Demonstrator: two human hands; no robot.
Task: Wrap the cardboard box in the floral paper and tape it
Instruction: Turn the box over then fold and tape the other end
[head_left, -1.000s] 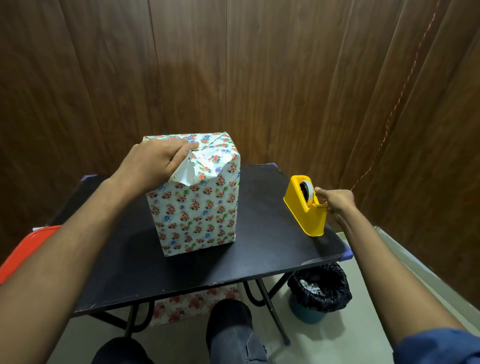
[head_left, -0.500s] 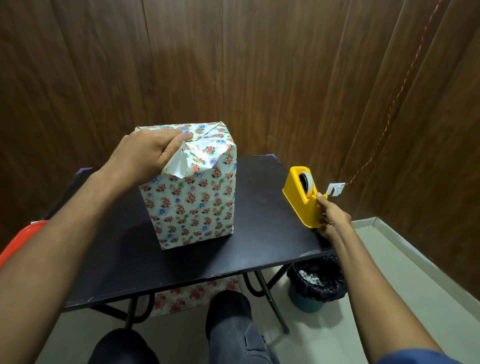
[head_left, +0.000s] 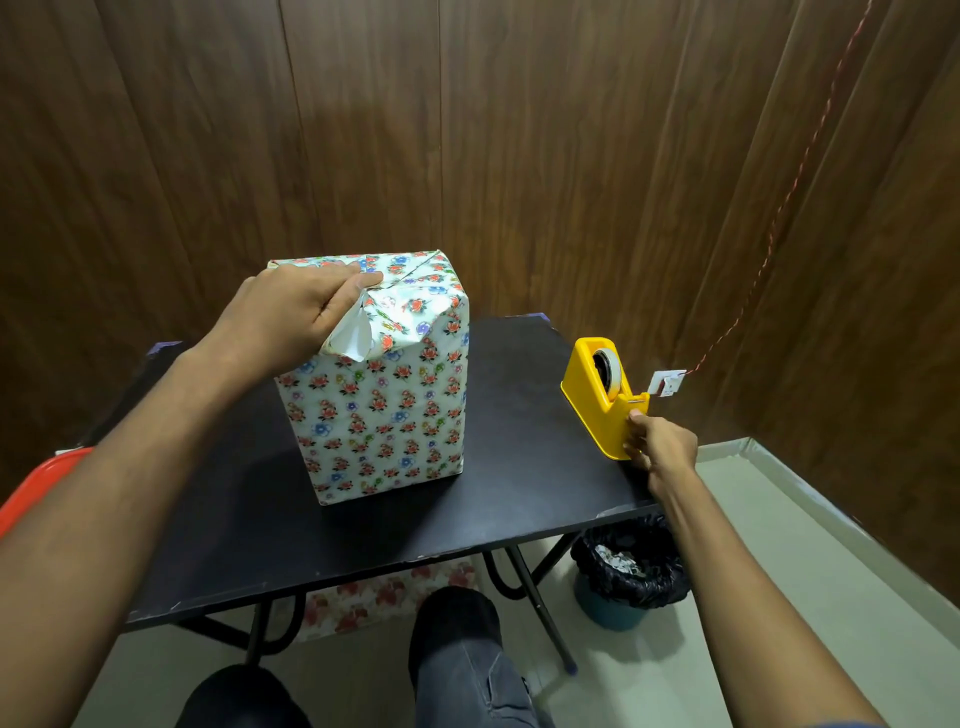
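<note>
The box wrapped in floral paper (head_left: 384, 415) stands upright on the black table (head_left: 519, 467). My left hand (head_left: 291, 317) lies over its top near-left corner, fingers pressing the folded paper flat. A loose flap showing its white underside sticks out under that hand. At the table's right edge sits the yellow tape dispenser (head_left: 592, 384). My right hand (head_left: 660, 447) is at its near end, thumb and fingers pinched just below the cutter. The tape strip there is too thin to make out.
A black-lined bin (head_left: 628, 571) stands on the floor under the table's right corner. More floral paper (head_left: 384, 597) lies under the table. A red chair edge (head_left: 31, 483) shows at far left. A red string with a white tag (head_left: 667, 384) hangs beside the dispenser. Wooden walls are close behind.
My right hand moved from the tape roll at the top of the dispenser down past the cutter to its near end. The left hand kept pressing the box top.
</note>
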